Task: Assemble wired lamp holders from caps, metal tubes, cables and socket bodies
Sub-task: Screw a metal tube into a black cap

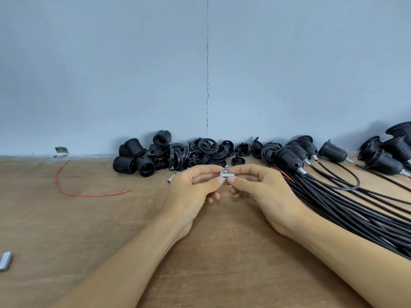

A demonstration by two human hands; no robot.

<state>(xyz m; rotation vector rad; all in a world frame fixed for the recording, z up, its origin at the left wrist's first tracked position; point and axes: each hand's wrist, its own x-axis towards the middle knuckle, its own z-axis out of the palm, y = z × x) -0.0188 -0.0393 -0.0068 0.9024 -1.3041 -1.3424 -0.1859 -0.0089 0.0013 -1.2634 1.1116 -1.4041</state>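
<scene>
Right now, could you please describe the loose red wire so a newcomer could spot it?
Start at the wooden table, left of the pile of black socket parts. The red wire lies there alone in an open curve, thin and bright unlike the black cables.

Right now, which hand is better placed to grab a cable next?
Probably the right hand: the cable bundle lies just beside it, and the left hand could hold the metal tube alone.
</scene>
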